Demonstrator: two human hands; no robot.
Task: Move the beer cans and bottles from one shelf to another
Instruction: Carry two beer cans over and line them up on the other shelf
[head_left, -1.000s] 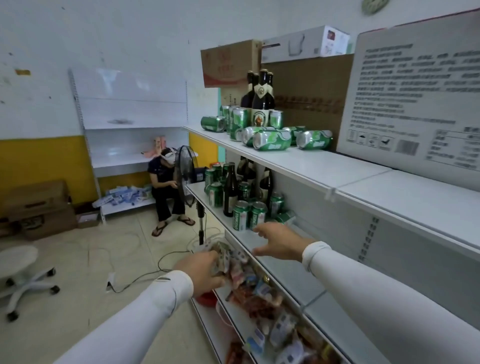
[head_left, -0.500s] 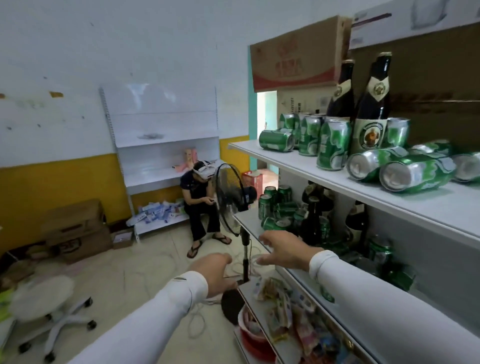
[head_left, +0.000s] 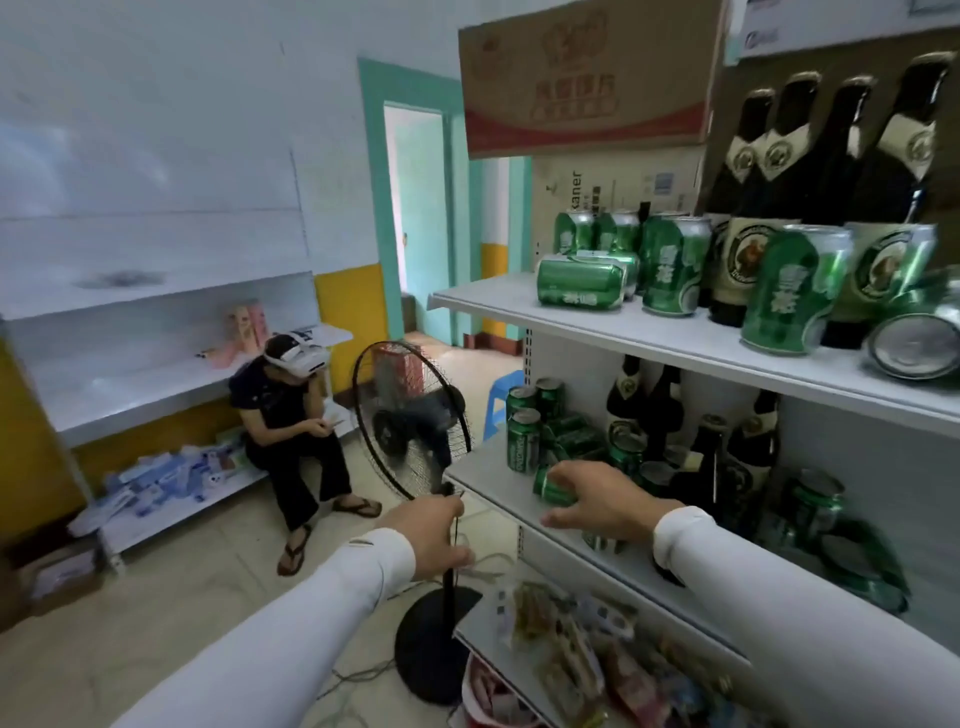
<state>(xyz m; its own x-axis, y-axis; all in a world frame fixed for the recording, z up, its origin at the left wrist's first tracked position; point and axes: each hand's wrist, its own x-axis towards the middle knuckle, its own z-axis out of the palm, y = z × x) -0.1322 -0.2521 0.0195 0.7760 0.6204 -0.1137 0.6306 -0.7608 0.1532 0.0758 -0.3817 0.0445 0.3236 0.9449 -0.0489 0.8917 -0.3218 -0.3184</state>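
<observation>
Seemingly right hand (head_left: 605, 501) fingers spread, touching can (head_left: 551, 490)

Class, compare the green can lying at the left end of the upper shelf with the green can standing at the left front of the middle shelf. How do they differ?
The upper-shelf can lies on its side; the middle-shelf can stands upright. The upper-shelf can rests at the front of a cluster of upright cans; the middle-shelf can stands at the left front of its group, near the right hand. Both are green beer cans, and neither is touched by a hand.
</observation>
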